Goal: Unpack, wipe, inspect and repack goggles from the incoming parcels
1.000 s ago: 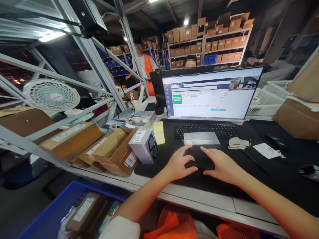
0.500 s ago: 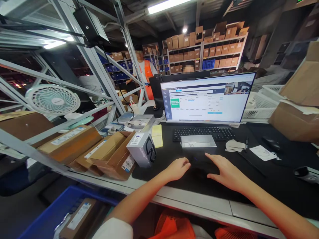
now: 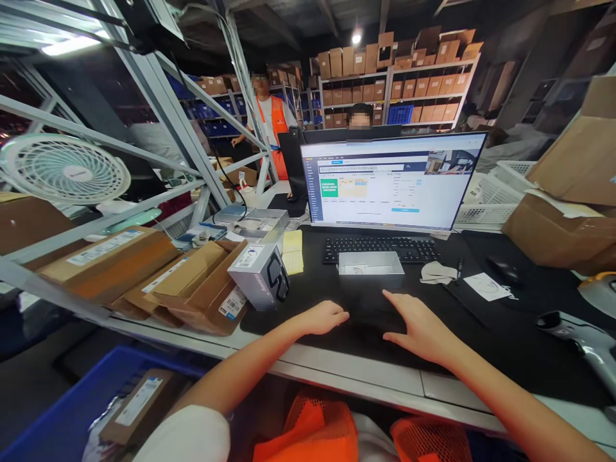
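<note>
My left hand is low over the black desk mat, its fingers curled together. Whatever is inside them, if anything, is hidden. To its right, my right hand is open, with thumb and fingers spread apart and nothing visible in it. A dark, glossy patch lies between the hands; I cannot tell whether it is an object or the mat. Beyond them rests a shallow white open box tray in front of the black keyboard. A silver-grey product box with a dark printed picture stands left of my left hand.
A lit monitor rises behind the keyboard. Brown cartons line the left edge, above a blue bin. On the right are a mouse, a white card and a handheld scanner. A person in an orange vest stands beyond.
The view has shifted, so the desk appears farther left and slightly higher. My left hand's fingers look more closed together; my right hand keeps its spread pose. A yellow highlight now shows on the monitor.
</note>
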The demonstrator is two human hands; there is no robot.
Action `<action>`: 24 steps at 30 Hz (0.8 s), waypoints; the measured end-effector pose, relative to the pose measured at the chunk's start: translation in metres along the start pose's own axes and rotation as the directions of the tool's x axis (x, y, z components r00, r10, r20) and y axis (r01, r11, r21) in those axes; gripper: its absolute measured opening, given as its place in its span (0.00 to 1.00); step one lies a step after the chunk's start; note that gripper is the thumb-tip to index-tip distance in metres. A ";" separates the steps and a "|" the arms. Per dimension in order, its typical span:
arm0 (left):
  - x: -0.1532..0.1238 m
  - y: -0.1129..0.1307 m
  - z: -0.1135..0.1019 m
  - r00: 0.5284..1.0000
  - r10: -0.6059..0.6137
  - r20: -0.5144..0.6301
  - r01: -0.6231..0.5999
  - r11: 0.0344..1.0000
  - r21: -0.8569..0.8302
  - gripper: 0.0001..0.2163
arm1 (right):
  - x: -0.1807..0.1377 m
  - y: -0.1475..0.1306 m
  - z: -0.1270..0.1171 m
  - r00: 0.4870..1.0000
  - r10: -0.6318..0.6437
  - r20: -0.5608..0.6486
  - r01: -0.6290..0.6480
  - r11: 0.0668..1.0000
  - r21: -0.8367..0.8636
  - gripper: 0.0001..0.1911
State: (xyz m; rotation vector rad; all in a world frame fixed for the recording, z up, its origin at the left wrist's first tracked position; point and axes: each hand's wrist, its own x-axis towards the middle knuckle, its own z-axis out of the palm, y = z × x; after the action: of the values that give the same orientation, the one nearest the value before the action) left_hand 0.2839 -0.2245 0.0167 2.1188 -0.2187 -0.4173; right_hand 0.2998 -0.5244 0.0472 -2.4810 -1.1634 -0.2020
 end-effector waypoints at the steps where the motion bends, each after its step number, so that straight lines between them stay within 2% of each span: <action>1: -0.003 0.001 -0.004 1.000 -0.019 0.021 0.019 1.000 -0.005 0.25 | 0.002 -0.004 0.001 1.000 -0.008 0.013 0.008 1.000 -0.019 0.43; 3: -0.010 0.010 -0.010 0.998 -0.048 0.029 0.049 0.998 -0.031 0.26 | 0.007 -0.012 0.004 0.999 -0.029 0.042 0.032 0.997 -0.067 0.40; 6: -0.013 0.042 -0.006 1.000 -0.021 -0.015 0.020 0.999 -0.025 0.24 | 0.014 -0.022 0.011 0.996 -0.068 0.062 0.076 0.988 -0.138 0.35; 9: -0.005 0.085 0.018 0.987 0.152 -0.052 -0.144 0.980 0.139 0.21 | 0.020 -0.025 0.018 0.995 -0.089 0.045 0.095 0.982 -0.164 0.27; 12: 0.006 0.109 0.043 0.914 0.402 -0.056 -0.337 0.829 0.446 0.17 | 0.022 -0.020 0.024 0.998 -0.063 -0.027 0.060 0.993 -0.099 0.21; 15: 0.010 0.101 0.051 0.830 0.556 -0.040 -0.435 0.690 0.579 0.18 | 0.020 -0.015 0.025 0.995 -0.004 -0.101 0.006 1.000 0.026 0.17; 19: 0.008 0.062 0.042 0.706 0.700 -0.104 -0.540 0.628 0.560 0.20 | 0.030 -0.018 0.021 0.998 0.013 -0.064 -0.010 0.998 0.055 0.10; 22: 0.011 0.039 0.034 0.696 0.697 -0.174 -0.556 0.676 0.483 0.25 | 0.046 -0.026 0.016 0.998 0.054 0.012 -0.054 0.998 0.025 0.14; 24: 0.013 0.033 0.030 0.727 0.675 -0.124 -0.561 0.689 0.458 0.31 | 0.054 -0.030 0.012 0.996 0.073 0.049 -0.073 0.997 -0.001 0.16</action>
State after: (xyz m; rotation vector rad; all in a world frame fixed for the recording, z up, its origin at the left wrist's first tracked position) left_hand 0.2853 -0.2702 0.0265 2.2850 -0.8973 0.3825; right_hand 0.3115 -0.4639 0.0602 -2.5357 -1.0897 -0.1214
